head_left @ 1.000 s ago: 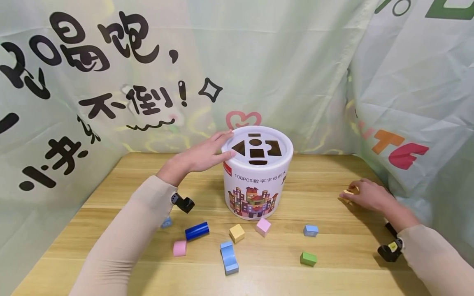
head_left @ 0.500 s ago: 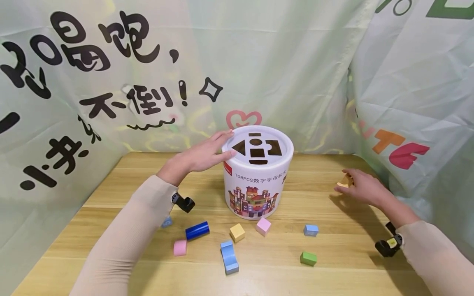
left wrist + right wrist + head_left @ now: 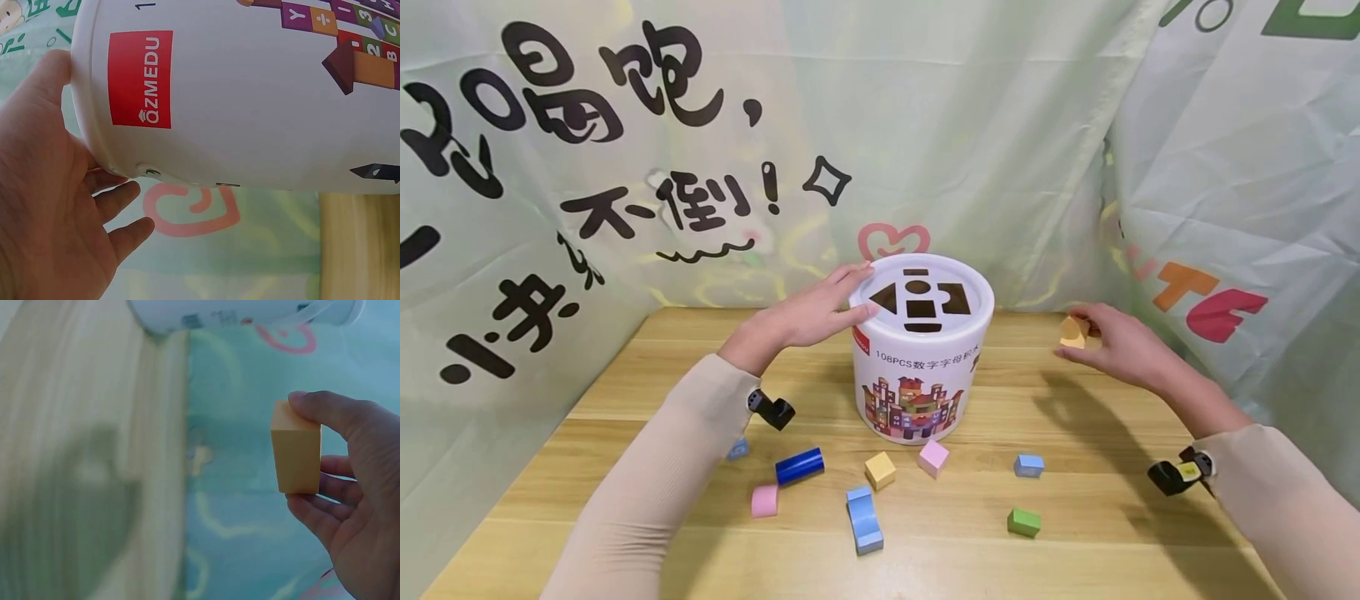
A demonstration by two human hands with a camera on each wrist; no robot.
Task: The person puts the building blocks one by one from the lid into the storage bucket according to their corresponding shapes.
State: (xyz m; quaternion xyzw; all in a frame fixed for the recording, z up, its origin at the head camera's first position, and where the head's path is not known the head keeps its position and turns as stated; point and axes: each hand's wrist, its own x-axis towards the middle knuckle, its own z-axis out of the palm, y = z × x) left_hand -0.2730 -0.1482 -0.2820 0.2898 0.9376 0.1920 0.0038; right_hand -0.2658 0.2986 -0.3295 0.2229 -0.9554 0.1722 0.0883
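Observation:
A white round tub stands mid-table; its lid has several shaped holes. My left hand rests on the tub's upper left rim with fingers straight. My right hand is lifted above the table to the right of the tub. It pinches an orange-yellow wooden block between thumb and fingers.
Loose blocks lie in front of the tub: a dark blue cylinder, pink blocks, a yellow cube, light blue blocks and a green one. Printed cloth walls close in the back and right.
My right hand has lifted the orange-yellow block off the table and carried it up and left toward the tub. My left hand has stayed on the tub.

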